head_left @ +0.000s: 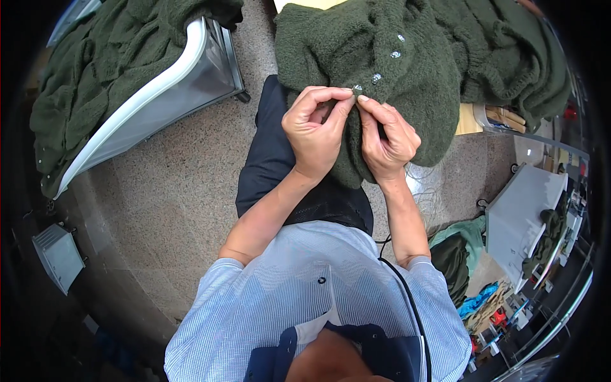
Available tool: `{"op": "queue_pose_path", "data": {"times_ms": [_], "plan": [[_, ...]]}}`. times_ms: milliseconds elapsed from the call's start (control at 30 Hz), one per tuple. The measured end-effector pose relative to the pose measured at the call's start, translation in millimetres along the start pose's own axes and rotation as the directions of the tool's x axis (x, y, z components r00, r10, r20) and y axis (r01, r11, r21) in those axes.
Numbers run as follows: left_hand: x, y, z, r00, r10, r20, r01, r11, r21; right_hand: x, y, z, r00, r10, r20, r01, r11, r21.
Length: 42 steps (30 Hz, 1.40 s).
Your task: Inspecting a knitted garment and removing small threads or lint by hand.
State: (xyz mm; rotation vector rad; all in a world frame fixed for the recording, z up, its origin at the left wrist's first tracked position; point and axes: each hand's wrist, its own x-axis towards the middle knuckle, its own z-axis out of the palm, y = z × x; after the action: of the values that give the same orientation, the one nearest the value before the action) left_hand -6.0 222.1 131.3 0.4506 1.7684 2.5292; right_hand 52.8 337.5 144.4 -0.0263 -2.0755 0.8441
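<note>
A dark green fuzzy knit garment, which looks like a sweater or cardigan, lies over my lap and the surface ahead. Several small, silvery, shiny buttons run along it in a row. My left hand pinches with thumb and forefinger right at the lowest visible button. Close beside it, my right hand is also closed in a pinch on the knit, its thumb and fingertips almost meeting the left ones. Anything thin between the fingertips, such as thread, is too small to make out.
At the left, more green knitwear is heaped on a white-rimmed cart. Another pile of green knit lies at the far right. A white cart stands on the right, near clothes on the speckled floor. A black cable crosses my shirt.
</note>
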Motion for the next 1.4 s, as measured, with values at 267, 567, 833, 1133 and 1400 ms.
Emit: {"op": "queue_pose_path", "data": {"times_ms": [267, 567, 833, 1133, 1400], "plan": [[9.2, -11.2, 4.5, 0.919, 0.393, 0.010, -0.369, 0.852, 0.372, -9.1, 3.6, 3.5, 0.998, -0.066, 0.006, 0.066, 0.995, -0.075], [18.6, -14.6, -18.4, 0.697, 0.543, 0.468, -0.717, 0.538, 0.443, 8.5, -2.6, -9.5, 0.936, 0.316, 0.157, -0.340, 0.926, 0.165], [14.5, 1.0, -6.9, 0.874, 0.344, 0.343, -0.475, 0.754, 0.454, 8.6, -6.4, -12.2, 0.767, 0.547, 0.335, -0.612, 0.469, 0.637], [71.2, 22.9, 23.4, 0.716, 0.313, 0.624, -0.615, 0.706, 0.351, 51.2, 1.3, -13.3, 0.856, 0.477, 0.199, -0.450, 0.499, 0.741], [77.3, 17.0, 15.4, 0.659, 0.201, 0.725, -0.578, 0.752, 0.317, 33.1, 38.1, -15.5, 0.646, 0.746, 0.160, -0.522, 0.279, 0.806]]}}
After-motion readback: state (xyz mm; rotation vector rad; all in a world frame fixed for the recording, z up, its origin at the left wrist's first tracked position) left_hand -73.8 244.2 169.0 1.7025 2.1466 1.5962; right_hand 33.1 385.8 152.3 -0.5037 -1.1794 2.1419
